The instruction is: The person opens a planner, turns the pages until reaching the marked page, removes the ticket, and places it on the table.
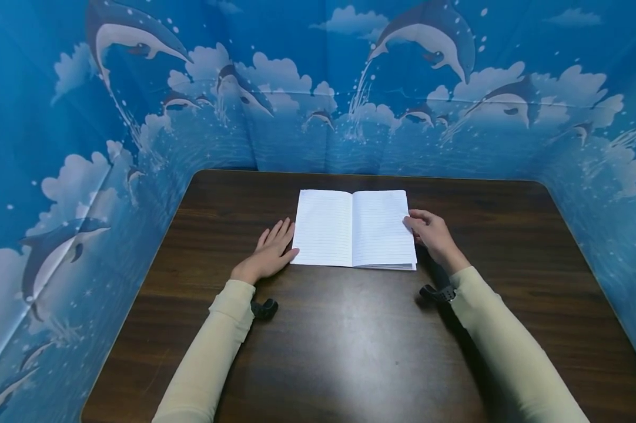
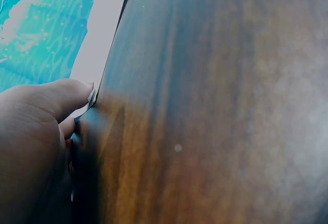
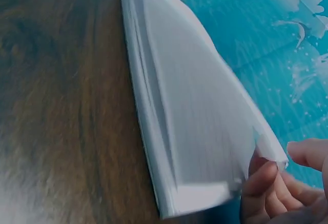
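Observation:
A notebook (image 1: 325, 229) lies spread at its middle near the far side of the table, its lined pages facing up. At its left edge my left hand (image 1: 267, 254) rests with the fingers extended and the thumb at the lower left corner. The left wrist view has that thumb (image 2: 72, 97) against the white page edge (image 2: 105, 34). My right hand (image 1: 431, 235) pinches pages at the notebook's right edge. Seen from the right wrist, a page (image 3: 192, 90) bows up from the stack beneath, its outer edge at the fingers (image 3: 261, 180).
The dark wooden table (image 1: 339, 352) reaches toward me on the near side of the notebook. A blue curtain (image 1: 307, 147) printed with dolphins and clouds surrounds its back and sides. Black straps with small devices sit on both wrists, the left (image 1: 265, 309) and the right (image 1: 437, 293).

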Available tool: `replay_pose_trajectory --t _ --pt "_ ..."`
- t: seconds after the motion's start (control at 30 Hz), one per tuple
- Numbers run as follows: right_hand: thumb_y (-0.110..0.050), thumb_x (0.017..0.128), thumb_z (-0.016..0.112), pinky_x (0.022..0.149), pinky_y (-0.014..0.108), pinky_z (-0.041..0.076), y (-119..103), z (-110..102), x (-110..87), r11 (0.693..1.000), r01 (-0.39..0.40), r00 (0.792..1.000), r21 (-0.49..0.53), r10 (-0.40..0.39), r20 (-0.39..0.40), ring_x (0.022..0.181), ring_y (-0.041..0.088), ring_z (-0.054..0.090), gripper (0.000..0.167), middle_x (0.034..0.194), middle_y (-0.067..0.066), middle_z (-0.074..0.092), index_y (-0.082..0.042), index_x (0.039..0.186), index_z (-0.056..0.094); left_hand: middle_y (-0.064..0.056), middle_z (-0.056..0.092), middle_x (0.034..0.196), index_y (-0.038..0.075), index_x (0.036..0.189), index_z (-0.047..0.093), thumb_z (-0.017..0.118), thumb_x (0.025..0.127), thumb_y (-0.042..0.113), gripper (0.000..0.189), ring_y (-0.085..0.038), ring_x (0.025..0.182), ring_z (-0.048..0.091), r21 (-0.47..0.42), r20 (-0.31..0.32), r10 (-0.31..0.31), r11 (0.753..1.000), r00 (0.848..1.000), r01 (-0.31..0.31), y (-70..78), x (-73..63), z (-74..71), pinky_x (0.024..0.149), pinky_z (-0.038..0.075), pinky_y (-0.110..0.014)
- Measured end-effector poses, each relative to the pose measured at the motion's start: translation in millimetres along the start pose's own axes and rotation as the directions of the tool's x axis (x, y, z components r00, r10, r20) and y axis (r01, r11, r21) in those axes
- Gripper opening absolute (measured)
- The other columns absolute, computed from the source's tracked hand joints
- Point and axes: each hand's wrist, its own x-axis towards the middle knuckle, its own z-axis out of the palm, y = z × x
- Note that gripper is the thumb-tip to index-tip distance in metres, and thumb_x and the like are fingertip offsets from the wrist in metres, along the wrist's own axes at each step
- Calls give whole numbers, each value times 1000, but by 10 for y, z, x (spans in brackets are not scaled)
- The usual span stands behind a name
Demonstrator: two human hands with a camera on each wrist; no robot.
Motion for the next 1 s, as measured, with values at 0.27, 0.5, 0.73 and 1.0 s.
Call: replay_pose_trajectory --t 0.27,0.5,0.73,1.0 --pt "-45 112 42 63 29 51 9 -18 -99 952 159 987 -261 -159 23 77 25 55 54 96 15 58 0 129 65 -5 -11 177 15 169 -2 36 112 50 76 -26 164 -15 -6 -2 -7 1000 1000 7 -65 30 12 131 -10 -53" --pt "-48 112 37 62 33 41 -135 62 -116 920 243 963 -308 -266 -33 70 28 50 52 79 10 49 -5 94 61 -3 -11 177 18 169 -2 35 112 52 76 -24 164 -14 2 -3 -12 1000 1000 12 -79 42 9 131 -9 -54" --pt "-47 112 40 59 31 45 -377 173 -128 921 344 936 -180 -352 -11 65 22 53 52 72 6 50 -4 87 56 -3 -12 177 18 169 -3 34 111 55 78 -24 164 -16 13 1 -18 1000 1000 18 -70 42 11 131 -11 -53" --pt "-44 112 40 57 33 44 -549 371 -108 922 380 925 -75 -381 -2 58 17 48 51 61 -2 45 -6 80 52 -3 -12 177 17 169 -3 34 111 54 77 -24 164 -15 13 -6 -9 1000 1000 10 -71 37 52 131 -11 -54"
